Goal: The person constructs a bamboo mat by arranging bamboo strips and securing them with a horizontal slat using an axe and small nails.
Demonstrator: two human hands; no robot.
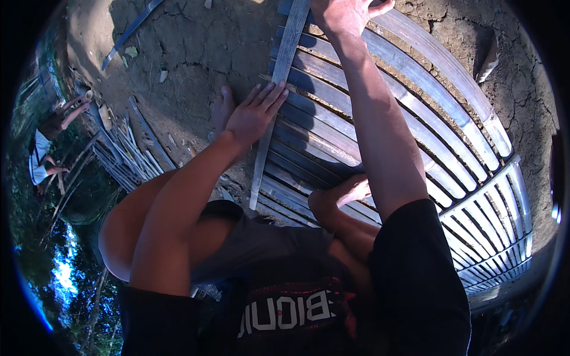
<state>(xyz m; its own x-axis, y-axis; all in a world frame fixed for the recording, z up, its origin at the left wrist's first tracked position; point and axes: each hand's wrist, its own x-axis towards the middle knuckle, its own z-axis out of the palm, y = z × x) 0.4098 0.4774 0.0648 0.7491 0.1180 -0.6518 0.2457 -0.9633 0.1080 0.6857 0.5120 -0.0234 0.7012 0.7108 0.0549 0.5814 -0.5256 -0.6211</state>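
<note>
A large panel of flat, split-bamboo-like slats [320, 121] lies on the ground before me and to the right. Across the slats' left ends runs a long narrow wooden strip [270, 121]. My left hand [252, 115] rests on this strip with its fingers stretched out flat, gripping nothing. At the upper edge of the picture, my right hand [343, 16] is over the panel's far part, close to the strip's far end. Most of its fingers are cut off by the frame, so whatever it may hold is hidden.
One bare foot [341, 196] stands on the slats; the other foot [222, 108] is on the cracked soil [196, 71]. A thin loose strip [132, 32] lies far left. Stacked sticks [127, 148] are at left, near another person [44, 142]. A crosspiece [481, 188] spans the panel's right side.
</note>
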